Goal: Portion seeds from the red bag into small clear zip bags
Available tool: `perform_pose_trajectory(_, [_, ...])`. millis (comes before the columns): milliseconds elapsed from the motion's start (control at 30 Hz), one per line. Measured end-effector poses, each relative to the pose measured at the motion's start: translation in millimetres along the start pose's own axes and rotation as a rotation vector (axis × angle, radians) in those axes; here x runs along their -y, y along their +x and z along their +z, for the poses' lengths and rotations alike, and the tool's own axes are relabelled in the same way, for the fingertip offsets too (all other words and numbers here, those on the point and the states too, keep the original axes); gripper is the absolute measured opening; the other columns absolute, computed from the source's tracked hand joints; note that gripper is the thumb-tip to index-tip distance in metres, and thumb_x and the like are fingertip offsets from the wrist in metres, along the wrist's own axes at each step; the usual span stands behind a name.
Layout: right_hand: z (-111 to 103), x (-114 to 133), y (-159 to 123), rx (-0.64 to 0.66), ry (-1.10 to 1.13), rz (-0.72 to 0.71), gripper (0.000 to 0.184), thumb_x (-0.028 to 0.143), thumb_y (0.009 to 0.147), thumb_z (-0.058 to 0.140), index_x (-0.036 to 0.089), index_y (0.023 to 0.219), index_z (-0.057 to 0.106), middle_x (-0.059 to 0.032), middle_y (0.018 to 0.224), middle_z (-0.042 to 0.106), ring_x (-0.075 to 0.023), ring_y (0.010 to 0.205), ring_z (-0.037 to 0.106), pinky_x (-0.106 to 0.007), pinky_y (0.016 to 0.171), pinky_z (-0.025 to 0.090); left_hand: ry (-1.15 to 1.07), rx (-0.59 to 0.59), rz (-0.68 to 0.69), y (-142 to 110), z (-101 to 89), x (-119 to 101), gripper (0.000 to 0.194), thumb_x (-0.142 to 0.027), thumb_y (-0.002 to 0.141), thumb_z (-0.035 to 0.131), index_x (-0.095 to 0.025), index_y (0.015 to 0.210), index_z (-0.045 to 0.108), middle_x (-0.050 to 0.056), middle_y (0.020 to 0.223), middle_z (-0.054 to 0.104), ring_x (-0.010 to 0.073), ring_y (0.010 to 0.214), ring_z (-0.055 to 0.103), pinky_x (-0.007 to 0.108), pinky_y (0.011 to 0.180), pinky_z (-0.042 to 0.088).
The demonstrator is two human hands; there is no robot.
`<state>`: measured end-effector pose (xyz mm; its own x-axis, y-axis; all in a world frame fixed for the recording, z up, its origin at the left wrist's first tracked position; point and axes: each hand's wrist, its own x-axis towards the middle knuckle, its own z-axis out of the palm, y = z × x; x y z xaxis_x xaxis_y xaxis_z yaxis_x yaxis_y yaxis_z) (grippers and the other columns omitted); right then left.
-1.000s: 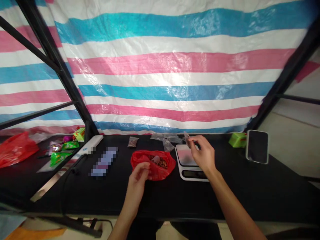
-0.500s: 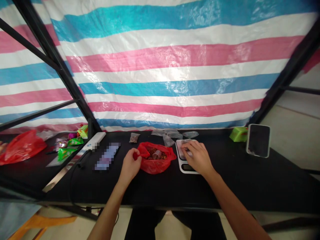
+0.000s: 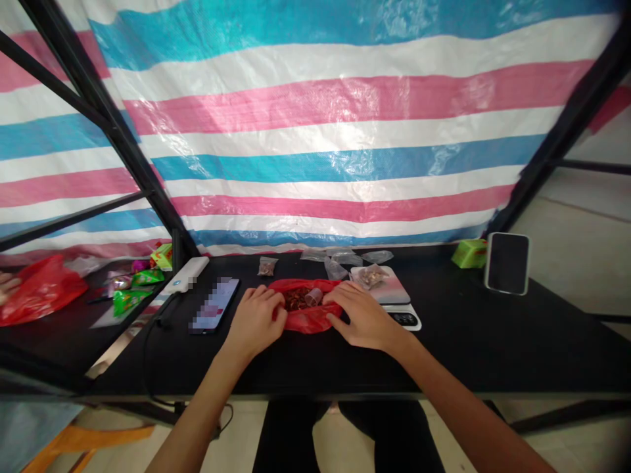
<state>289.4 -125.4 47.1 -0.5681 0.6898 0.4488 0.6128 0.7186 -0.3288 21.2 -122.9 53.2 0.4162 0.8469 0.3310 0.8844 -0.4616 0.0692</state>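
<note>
A red plastic bag lies with its mouth spread on the black table, holding loose reddish-brown bits and a small clear cup. My left hand grips the bag's left rim, fingers curled over it. On the opposite rim, my right hand pinches the plastic between thumb and fingers. Just beyond that hand is a white kitchen scale, its display partly visible. A small filled clear bag rests on the scale's plate.
Several clear bags lie behind the red bag, near a small filled packet. A phone and white power strip are left. A tablet-like device stands right beside a green box. Another person's hand shows far left.
My right hand has left the scale and taken hold of the red bag's right rim. The small filled bag now shows on the scale, which sits turned and further right.
</note>
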Motion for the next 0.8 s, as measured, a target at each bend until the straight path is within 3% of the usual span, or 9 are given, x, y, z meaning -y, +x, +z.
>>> perform_pose_trajectory(67, [-5.2,-4.3,1.3,0.075,-0.052,-0.041,0.010,0.028,0.097,0.061,0.021,0.097,0.069,-0.0040,0.097,0.072,-0.0224,0.098,0.063,-0.041,0.102,0.039,0.089,0.002,-0.142,1.4,-1.6,3.4,0.031,-0.029,0.097,0.045,-0.020,0.081,0.069,0.010,0.087,0.072,0.0298,0.096,0.062,0.047,0.089,0.047])
perform_pose_trajectory(167, [-7.5,-9.9,2.0,0.140,-0.165,-0.028,0.031,0.032,0.106,0.048,0.020,0.090,0.072,-0.0043,0.090,0.072,-0.0212,0.090,0.064,-0.040,0.096,0.040,0.165,0.047,-0.283,-1.0,2.4,5.1,0.032,-0.033,0.097,0.046,-0.018,0.089,0.073,0.013,0.092,0.069,0.0328,0.105,0.059,0.046,0.090,0.048])
perform_pose_trajectory(233, [-3.8,-11.6,3.0,0.153,-0.217,0.013,0.035,0.032,0.108,0.043,0.020,0.095,0.073,-0.0056,0.094,0.073,-0.0216,0.092,0.066,-0.038,0.092,0.042,0.170,0.089,-0.333,-4.1,6.8,5.0,0.027,-0.026,0.089,0.055,-0.017,0.107,0.073,0.017,0.111,0.065,0.0349,0.115,0.056,0.045,0.091,0.049])
perform_pose_trajectory(300, [2.5,-11.7,4.4,0.148,-0.244,0.072,0.033,0.029,0.107,0.041,0.019,0.099,0.072,-0.0068,0.099,0.073,-0.0219,0.094,0.067,-0.036,0.088,0.043,0.118,0.104,-0.377,-5.9,10.9,6.5,0.044,-0.014,0.079,0.059,-0.017,0.122,0.067,0.021,0.129,0.057,0.0365,0.122,0.053,0.045,0.092,0.051])
perform_pose_trajectory(400, [12.2,-9.9,5.7,0.121,-0.269,0.187,0.028,0.022,0.104,0.043,0.018,0.110,0.070,-0.0097,0.108,0.072,-0.0239,0.097,0.068,-0.036,0.086,0.046,-0.184,0.084,-0.371,-2.6,14.5,13.6,0.064,-0.004,0.070,0.056,-0.019,0.131,0.061,0.019,0.130,0.058,0.0333,0.118,0.058,0.046,0.094,0.052])
perform_pose_trajectory(500, [18.6,-6.8,5.2,0.121,-0.269,0.284,0.038,0.016,0.094,0.051,0.014,0.130,0.063,-0.0148,0.121,0.069,-0.0281,0.107,0.067,-0.038,0.092,0.047,-0.724,0.114,-0.350,5.1,15.2,21.0,0.069,-0.002,0.065,0.053,-0.019,0.131,0.061,0.013,0.115,0.069,0.0261,0.105,0.066,0.042,0.097,0.054])
perform_pose_trajectory(633, [26.6,-1.3,2.3,0.154,-0.217,0.378,0.053,0.012,0.083,0.056,0.012,0.137,0.058,-0.0173,0.130,0.066,-0.0296,0.119,0.063,-0.038,0.102,0.045,-1.304,0.113,-0.590,9.1,21.2,20.2,0.076,-0.003,0.063,0.050,-0.017,0.138,0.057,0.009,0.103,0.074,0.0202,0.088,0.071,0.036,0.087,0.057])
perform_pose_trajectory(733, [34.0,1.9,0.0,0.164,-0.204,0.420,0.051,0.014,0.080,0.058,0.010,0.132,0.060,-0.0187,0.128,0.067,-0.0312,0.119,0.062,-0.040,0.103,0.045,-1.429,0.091,-0.672,6.6,34.2,17.8,0.078,-0.006,0.063,0.049,-0.014,0.140,0.057,0.009,0.094,0.073,0.0183,0.076,0.068,0.035,0.080,0.057])
perform_pose_trajectory(800, [37.3,2.2,-0.9,0.166,-0.198,0.447,0.050,0.015,0.079,0.058,0.010,0.129,0.060,-0.0189,0.125,0.066,-0.0316,0.116,0.063,-0.040,0.101,0.046,-1.205,0.032,-0.663,4.7,43.9,20.1,0.075,-0.007,0.064,0.052,-0.014,0.138,0.061,0.009,0.096,0.070,0.0200,0.080,0.066,0.038,0.083,0.056])
